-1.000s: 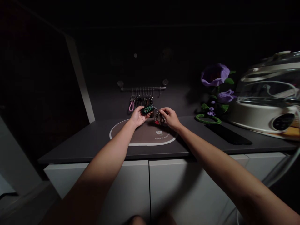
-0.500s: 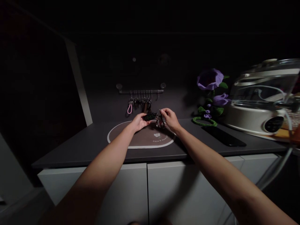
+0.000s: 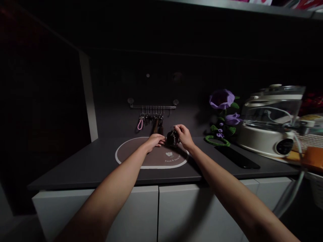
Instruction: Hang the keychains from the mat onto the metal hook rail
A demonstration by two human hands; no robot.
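Observation:
My right hand (image 3: 184,136) pinches the ring at the top of a dark bunch of keys (image 3: 173,138). The bunch, with a bit of metal shining in it, hangs over the back right part of a brown oval mat (image 3: 131,153) with a white rim. Just left of it is my left hand (image 3: 154,141), palm down and fingers stretched toward the bunch. Whether its fingertips touch the keys I cannot tell. Behind the hands, several keys (image 3: 151,118) and a pink strap (image 3: 140,124) hang from a clear hook rail (image 3: 153,107) on the wall.
To the right stand purple felt flowers (image 3: 222,99) with a green ring base. A black phone-like slab (image 3: 237,156) lies in front of them. A white appliance (image 3: 262,139) with a clear cover and a cable sits farther right. White cabinet doors (image 3: 126,211) are below the dark counter (image 3: 83,168).
The key fob, earlier lying in my left hand, now hangs with the bunch from my right hand. My left hand has turned palm down. The camera view has tilted up.

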